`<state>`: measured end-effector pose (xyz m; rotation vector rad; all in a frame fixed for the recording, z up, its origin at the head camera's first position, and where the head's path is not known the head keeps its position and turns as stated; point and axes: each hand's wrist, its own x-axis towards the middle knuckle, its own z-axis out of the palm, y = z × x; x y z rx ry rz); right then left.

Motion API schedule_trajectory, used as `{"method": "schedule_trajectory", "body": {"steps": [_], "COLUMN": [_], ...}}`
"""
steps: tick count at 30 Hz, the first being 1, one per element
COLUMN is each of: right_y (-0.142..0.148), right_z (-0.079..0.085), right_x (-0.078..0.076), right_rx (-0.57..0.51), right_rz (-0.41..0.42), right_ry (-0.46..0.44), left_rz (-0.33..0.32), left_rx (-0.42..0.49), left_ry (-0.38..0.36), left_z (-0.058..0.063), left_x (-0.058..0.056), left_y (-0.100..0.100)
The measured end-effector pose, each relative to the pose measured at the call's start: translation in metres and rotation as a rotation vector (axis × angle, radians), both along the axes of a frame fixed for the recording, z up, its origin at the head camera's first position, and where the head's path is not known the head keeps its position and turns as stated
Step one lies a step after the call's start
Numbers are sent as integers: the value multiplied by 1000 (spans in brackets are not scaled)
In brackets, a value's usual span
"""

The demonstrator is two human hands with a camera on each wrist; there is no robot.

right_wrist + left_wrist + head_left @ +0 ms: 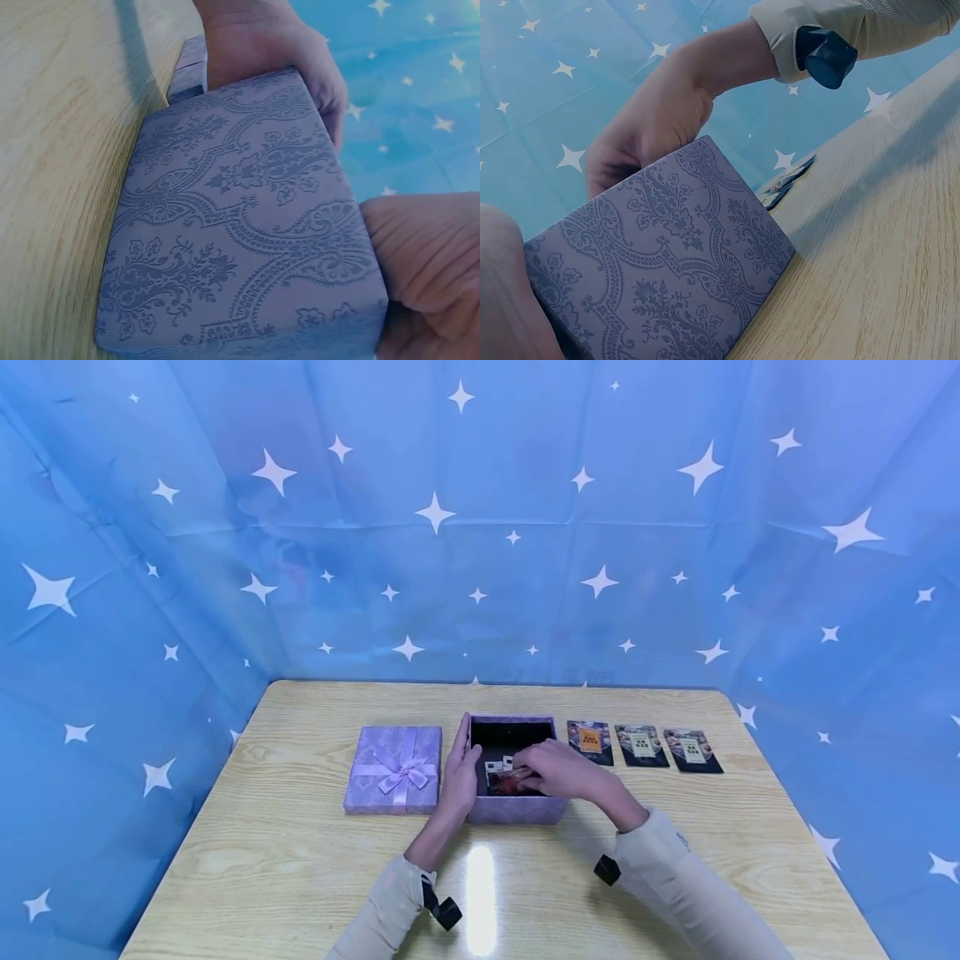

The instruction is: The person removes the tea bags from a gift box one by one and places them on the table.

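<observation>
An open purple patterned box (517,812) stands on the table with a dark interior. My left hand (461,770) grips its left wall, with the thumb over the rim and the fingers along the outside. Reaching down into the box from the right, my right hand (558,768) pinches a shiny reddish-brown packet (507,783); its fingertips are partly hidden. Small white-labelled pieces (493,767) lie beside that packet. In both wrist views the box wall (667,255) hides the contents, and the right hand (427,255) dips behind the rim.
Left of the box lies a purple lid (367,785) with a ribbon bow. To the right, three dark packets lie in a row: one with an orange label (590,742) and two with pale labels (642,745). A starred blue curtain (480,560) hangs behind the wooden table (300,860).
</observation>
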<state>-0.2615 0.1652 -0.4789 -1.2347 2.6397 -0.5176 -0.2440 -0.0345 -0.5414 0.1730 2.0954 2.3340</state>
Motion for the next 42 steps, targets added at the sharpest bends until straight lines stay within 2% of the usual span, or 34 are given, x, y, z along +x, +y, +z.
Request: {"method": "schedule_trajectory", "body": {"steps": [6,11,16,19,22,28,31,37,42], "right_y": [5,11,20,27,34,49,59,82,103], "right_z": [5,10,16,19,21,21,21,24,15], "right_x": [5,11,16,18,21,21,18,13,9], "right_rx": [-98,-151,-203,-230,-298,-510,-583,-627,-599], "right_rz": [54,70,43,-6,-77,-254,-321,-413,-479], "right_ry": [-149,-228,-272,-282,-259,-114,-88,-104,-77], "left_rz": [10,18,12,6,7,13,20,20,13], "left_rx": [9,-17,-10,-8,-16,-17,-29,-45,-50], "left_ry": [-1,-2,3,3,2,-6,-16,-18,-24], "left_z": [-1,-1,0,-1,-1,-1,-1,0,0], "left_x": [0,0,0,-1,-1,-2,-2,-2,-1], "left_y": [1,1,1,0,0,1,1,0,0]}}
